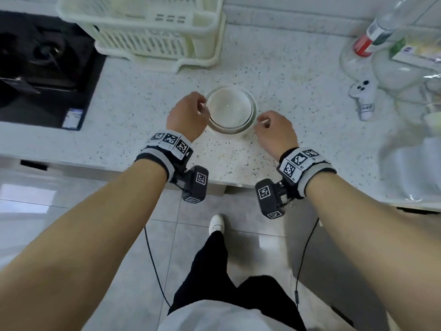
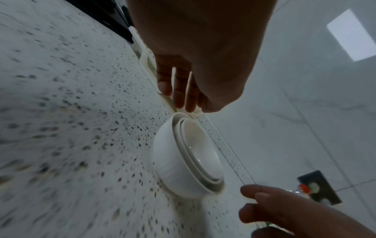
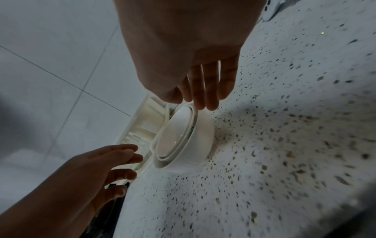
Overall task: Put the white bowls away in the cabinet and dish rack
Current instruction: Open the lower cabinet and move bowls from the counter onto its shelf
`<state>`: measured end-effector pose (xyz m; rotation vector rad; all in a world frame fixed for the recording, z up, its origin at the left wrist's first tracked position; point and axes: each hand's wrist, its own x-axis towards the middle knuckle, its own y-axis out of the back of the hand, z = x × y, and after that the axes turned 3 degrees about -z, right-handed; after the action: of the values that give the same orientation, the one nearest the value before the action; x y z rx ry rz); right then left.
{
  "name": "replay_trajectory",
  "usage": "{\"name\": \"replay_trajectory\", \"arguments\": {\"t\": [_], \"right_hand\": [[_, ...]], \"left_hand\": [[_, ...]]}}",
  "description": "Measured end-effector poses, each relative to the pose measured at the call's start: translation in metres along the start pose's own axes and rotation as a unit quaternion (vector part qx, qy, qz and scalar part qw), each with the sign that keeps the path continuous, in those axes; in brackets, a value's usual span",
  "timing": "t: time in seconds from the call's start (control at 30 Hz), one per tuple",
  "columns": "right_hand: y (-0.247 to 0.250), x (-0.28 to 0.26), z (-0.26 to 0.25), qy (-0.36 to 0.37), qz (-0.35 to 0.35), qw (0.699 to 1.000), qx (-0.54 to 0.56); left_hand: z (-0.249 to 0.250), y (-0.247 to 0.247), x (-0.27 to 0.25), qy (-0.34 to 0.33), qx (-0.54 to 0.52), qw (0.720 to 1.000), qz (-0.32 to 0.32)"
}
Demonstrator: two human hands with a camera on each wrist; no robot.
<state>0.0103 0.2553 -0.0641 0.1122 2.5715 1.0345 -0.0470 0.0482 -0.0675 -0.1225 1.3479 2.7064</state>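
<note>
My two forearms reach forward from the near edge of the counter [image 1: 274,75], each wrist wrapped in a grey band [image 1: 167,145] printed with black-and-white square codes. My left hand [image 1: 187,115] hovers at the left rim of the stack of white bowls [image 1: 229,111], fingers loosely bent and holding nothing; I cannot tell whether the fingertips touch the rim. My right hand [image 1: 274,130] sits just beside the stack's right side, fingers relaxed and spread downward, also grasping nothing. In the right wrist view those fingers [image 3: 205,90] hang just above the outer bowl's rim.

The bowls are nested upright, smaller ones inside a larger one, standing near the middle of the speckled counter, a little back from its near edge. Beyond them, toward the far edge, stands the cream plastic dish rack [image 1: 152,32]. A black hob [image 1: 43,68] fills the counter's left end. At the right end lie clear plastic bags [image 1: 405,75] and a bottle with a red band [image 1: 372,37]; its label is too blurred to read.
</note>
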Motion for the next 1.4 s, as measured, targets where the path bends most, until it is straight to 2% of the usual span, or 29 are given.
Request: {"name": "replay_trajectory", "arguments": {"t": [0.07, 0.17, 0.37, 0.47, 0.53, 0.9, 1.0, 1.17, 1.27, 1.33, 1.4], "right_hand": [[-0.003, 0.019, -0.008, -0.007, 0.003, 1.0, -0.029], [-0.004, 0.046, -0.017, 0.003, -0.008, 0.997, -0.081], [-0.017, 0.075, -0.018, 0.025, -0.031, 0.979, -0.201], [-0.023, 0.08, -0.017, 0.017, -0.027, 0.976, -0.216], [-0.024, 0.083, -0.017, 0.015, -0.023, 0.975, -0.219], [-0.025, 0.084, -0.016, -0.027, -0.029, 0.978, -0.206], [-0.028, 0.084, -0.011, -0.037, -0.025, 0.978, -0.204], [-0.031, 0.078, -0.011, -0.009, 0.012, 0.983, -0.181], [-0.022, 0.073, -0.016, 0.019, 0.053, 0.989, -0.138], [-0.011, 0.064, -0.018, 0.046, 0.077, 0.993, -0.072], [0.0, 0.047, -0.017, 0.07, 0.087, 0.994, 0.008]], "left_hand": [[-0.002, -0.004, 0.025, 0.021, 0.04, 0.998, -0.038], [0.002, -0.013, 0.054, -0.006, 0.121, 0.989, -0.089], [0.015, -0.022, 0.088, -0.056, 0.296, 0.947, -0.115], [0.019, -0.026, 0.093, -0.067, 0.339, 0.929, -0.134], [0.019, -0.026, 0.096, -0.069, 0.346, 0.927, -0.131], [0.018, -0.018, 0.09, -0.111, 0.339, 0.921, -0.158], [0.019, -0.016, 0.086, -0.128, 0.329, 0.923, -0.152], [0.028, -0.006, 0.079, -0.134, 0.298, 0.938, -0.117], [0.036, 0.007, 0.073, -0.112, 0.237, 0.96, -0.098], [0.041, 0.016, 0.064, -0.08, 0.136, 0.979, -0.125], [0.043, 0.021, 0.051, -0.057, 0.021, 0.985, -0.162]]}}
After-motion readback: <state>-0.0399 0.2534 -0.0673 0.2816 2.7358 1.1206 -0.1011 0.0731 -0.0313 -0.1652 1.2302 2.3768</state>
